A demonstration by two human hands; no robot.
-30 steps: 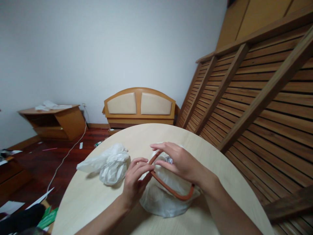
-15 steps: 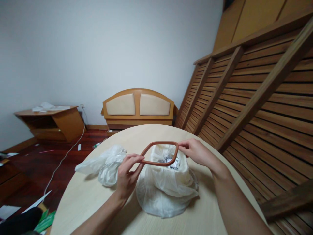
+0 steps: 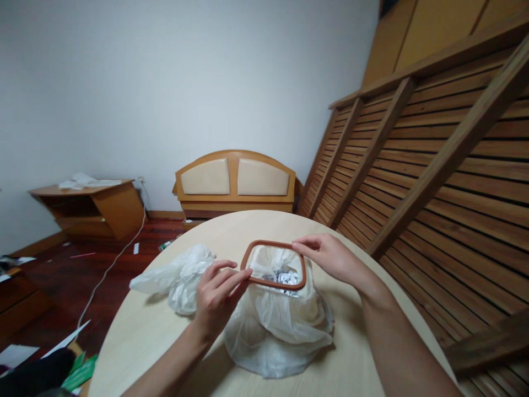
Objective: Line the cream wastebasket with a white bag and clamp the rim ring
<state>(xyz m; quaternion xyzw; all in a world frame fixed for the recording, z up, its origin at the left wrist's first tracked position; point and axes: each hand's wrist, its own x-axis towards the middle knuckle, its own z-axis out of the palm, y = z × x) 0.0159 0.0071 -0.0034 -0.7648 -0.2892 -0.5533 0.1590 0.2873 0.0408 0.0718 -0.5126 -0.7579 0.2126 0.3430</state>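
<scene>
A brown rim ring [image 3: 276, 286], square with rounded corners, lies over the mouth of a small bin lined with a white plastic bag [image 3: 285, 317]. The bag hangs loosely down the bin's outside and spreads on the table. Crumpled silvery-white scraps [image 3: 287, 275] show inside the ring. My left hand [image 3: 221, 289] pinches the ring's near left corner between thumb and forefinger, other fingers apart. At the far right corner, my right hand [image 3: 326, 255] has its fingers closed on the ring. The bin's walls are hidden under the bag.
A crumpled white plastic bag [image 3: 184, 278] lies left of the bin on the round pale table [image 3: 355, 353]. Slatted wooden panels [image 3: 413, 176] lean along the right. Behind stands a headboard [image 3: 235, 176]; a low cabinet [image 3: 95, 207] is at the left, with a white cable [image 3: 111, 264] on the floor.
The brown ring has gone from tilted above the bin to nearly level around its mouth. Both hands moved with it, and the bag's lower edge shifted slightly toward me.
</scene>
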